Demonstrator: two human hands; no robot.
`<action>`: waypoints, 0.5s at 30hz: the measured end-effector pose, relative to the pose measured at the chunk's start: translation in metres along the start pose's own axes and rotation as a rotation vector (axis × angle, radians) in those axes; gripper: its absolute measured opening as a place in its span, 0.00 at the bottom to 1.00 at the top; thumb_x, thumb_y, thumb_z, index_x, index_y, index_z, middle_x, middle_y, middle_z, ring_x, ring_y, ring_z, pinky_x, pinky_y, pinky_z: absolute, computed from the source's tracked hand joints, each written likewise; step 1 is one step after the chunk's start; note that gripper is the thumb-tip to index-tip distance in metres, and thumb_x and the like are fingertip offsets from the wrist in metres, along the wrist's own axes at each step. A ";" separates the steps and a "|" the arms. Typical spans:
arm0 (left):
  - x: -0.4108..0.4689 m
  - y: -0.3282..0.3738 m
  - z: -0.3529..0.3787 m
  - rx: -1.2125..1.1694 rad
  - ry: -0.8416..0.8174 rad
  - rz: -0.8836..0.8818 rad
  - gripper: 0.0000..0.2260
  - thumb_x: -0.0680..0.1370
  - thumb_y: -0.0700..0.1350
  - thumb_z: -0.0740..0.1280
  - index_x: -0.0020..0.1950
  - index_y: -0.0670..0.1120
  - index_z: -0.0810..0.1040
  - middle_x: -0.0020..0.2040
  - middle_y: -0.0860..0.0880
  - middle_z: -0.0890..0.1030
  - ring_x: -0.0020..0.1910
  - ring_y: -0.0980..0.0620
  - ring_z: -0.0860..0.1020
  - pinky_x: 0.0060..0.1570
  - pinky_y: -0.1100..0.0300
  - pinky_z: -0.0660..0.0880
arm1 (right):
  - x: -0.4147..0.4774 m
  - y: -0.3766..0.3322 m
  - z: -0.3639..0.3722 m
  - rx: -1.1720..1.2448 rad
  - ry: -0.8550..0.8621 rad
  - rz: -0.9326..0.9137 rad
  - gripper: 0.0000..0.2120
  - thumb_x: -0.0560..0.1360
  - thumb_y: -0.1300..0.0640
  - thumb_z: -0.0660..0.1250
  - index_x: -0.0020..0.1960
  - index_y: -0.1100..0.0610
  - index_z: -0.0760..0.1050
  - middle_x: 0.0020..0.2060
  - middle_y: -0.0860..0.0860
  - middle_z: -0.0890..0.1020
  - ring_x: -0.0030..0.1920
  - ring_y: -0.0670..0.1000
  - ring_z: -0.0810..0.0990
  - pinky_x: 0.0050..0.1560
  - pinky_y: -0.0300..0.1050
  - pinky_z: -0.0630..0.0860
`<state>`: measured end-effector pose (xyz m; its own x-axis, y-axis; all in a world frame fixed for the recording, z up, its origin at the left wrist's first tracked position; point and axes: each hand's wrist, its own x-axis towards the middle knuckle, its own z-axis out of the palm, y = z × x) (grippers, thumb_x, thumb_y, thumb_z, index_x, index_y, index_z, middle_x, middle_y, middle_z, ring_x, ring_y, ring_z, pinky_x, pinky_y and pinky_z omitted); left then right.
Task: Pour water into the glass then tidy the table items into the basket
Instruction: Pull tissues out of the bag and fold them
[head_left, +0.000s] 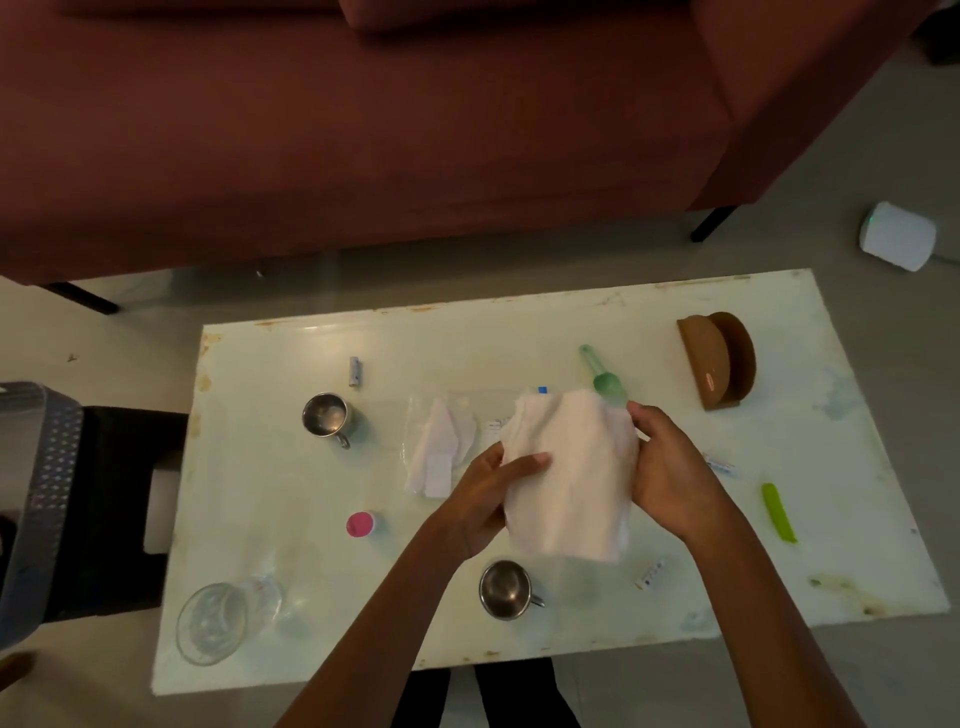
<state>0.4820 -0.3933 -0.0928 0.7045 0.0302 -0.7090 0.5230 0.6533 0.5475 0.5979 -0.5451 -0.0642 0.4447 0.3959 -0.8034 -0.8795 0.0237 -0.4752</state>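
Above the cluttered surface (519, 343), a person's left hand (488, 499) and right hand (670, 467) each grip a side of a white cloth (571, 467). Soft, light and limp, it likely handles best bunched by its edges before going to the basket (36, 499).

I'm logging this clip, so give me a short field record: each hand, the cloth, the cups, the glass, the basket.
left hand: grips white cloth, left edge
right hand: grips its right edge
far steel cup: left of plastic bag
near steel cup: by table's near edge
glass: table's near left corner
basket: grey, off the table, left
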 end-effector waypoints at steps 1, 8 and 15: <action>0.001 -0.001 0.000 -0.014 0.027 0.018 0.17 0.73 0.44 0.71 0.61 0.47 0.75 0.55 0.47 0.82 0.53 0.48 0.80 0.50 0.55 0.78 | -0.001 0.000 -0.005 -0.006 -0.028 -0.029 0.14 0.76 0.56 0.61 0.58 0.59 0.76 0.52 0.57 0.82 0.54 0.56 0.79 0.53 0.50 0.74; -0.014 0.000 0.010 -0.054 0.059 0.033 0.08 0.78 0.46 0.64 0.56 0.51 0.77 0.50 0.51 0.83 0.49 0.53 0.81 0.48 0.58 0.78 | -0.004 -0.001 -0.031 0.071 -0.158 -0.150 0.29 0.64 0.60 0.73 0.64 0.59 0.72 0.58 0.57 0.80 0.59 0.58 0.77 0.53 0.51 0.78; -0.024 0.003 0.001 -0.101 0.041 -0.051 0.13 0.78 0.53 0.62 0.59 0.51 0.77 0.54 0.51 0.83 0.54 0.53 0.80 0.50 0.58 0.77 | -0.012 0.033 -0.003 -0.146 -0.075 -0.067 0.13 0.66 0.63 0.72 0.51 0.59 0.80 0.47 0.55 0.85 0.48 0.52 0.83 0.46 0.45 0.79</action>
<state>0.4676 -0.3925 -0.0738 0.6568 0.0243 -0.7537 0.5052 0.7278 0.4637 0.5639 -0.5515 -0.0716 0.4829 0.4658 -0.7415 -0.8118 -0.0794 -0.5785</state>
